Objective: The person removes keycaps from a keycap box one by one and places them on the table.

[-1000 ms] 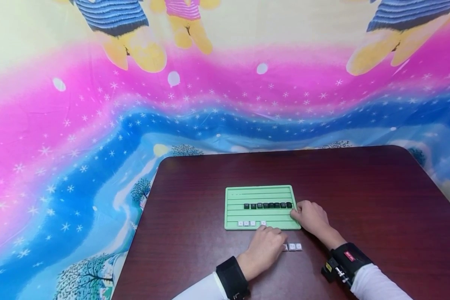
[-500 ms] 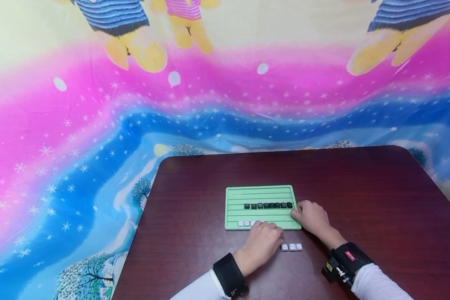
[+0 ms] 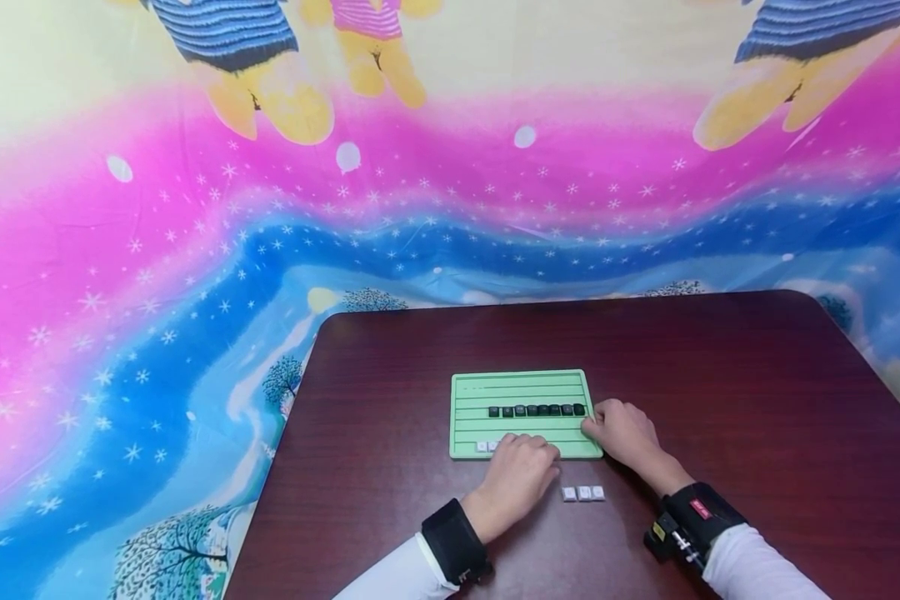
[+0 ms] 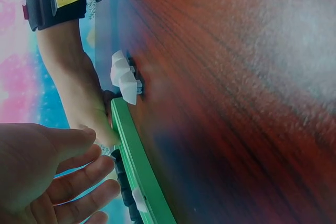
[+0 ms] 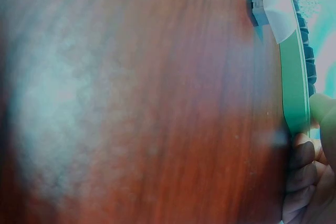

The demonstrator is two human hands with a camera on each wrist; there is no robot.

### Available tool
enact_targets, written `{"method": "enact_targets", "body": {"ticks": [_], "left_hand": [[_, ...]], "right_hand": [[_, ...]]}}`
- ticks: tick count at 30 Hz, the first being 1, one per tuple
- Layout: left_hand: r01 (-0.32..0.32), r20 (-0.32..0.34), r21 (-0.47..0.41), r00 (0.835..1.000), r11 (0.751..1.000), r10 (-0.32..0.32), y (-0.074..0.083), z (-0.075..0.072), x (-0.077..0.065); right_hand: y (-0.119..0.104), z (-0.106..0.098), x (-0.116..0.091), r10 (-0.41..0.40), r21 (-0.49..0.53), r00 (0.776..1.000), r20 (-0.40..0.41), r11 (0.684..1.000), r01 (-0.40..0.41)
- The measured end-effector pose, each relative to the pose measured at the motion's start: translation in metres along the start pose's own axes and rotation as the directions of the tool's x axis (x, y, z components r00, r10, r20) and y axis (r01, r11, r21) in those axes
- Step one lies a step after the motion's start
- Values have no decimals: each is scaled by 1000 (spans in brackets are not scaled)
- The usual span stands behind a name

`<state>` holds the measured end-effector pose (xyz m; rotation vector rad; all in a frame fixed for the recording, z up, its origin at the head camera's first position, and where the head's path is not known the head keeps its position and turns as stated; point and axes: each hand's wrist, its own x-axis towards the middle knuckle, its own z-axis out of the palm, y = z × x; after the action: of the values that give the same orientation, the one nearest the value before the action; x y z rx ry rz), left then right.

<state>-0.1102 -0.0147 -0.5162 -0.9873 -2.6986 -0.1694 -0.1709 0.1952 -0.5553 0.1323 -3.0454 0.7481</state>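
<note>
A light green ridged tray [image 3: 525,389] lies on the table. A row of black keycaps [image 3: 536,411] crosses its middle, and white keycaps [image 3: 482,447] sit in its front groove, partly covered by my left hand [image 3: 519,473]. That hand is over the tray's front edge; in the left wrist view its fingers [image 4: 86,174] are loosely bent, with nothing visible between them and the thumb. My right hand [image 3: 628,435] grips the tray's right edge, thumb on the rim and fingers [image 5: 300,179] curled below. Three white keycaps [image 3: 583,493] stand on the table before the tray.
The dark red-brown table [image 3: 390,358] extends around the tray on all sides. Behind it hangs a colourful printed cloth [image 3: 450,183]. Black straps with small cameras [image 3: 671,533] sit on the wrists.
My left hand has moved left and slightly forward, away from the loose white keycaps and over the front groove, covering more of the white keycaps there. The right hand stays at the tray edge.
</note>
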Motion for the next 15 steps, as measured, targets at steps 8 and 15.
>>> {"method": "enact_targets", "body": {"ticks": [8, 15], "left_hand": [[16, 9, 10, 1000, 1000, -16, -3, 1, 0], [46, -7, -1, 999, 999, -46, -7, 0, -1]], "right_hand": [[0, -2, -1, 7, 16, 1000, 22, 1000, -7], [1, -1, 0, 7, 4, 1000, 16, 1000, -7]]}}
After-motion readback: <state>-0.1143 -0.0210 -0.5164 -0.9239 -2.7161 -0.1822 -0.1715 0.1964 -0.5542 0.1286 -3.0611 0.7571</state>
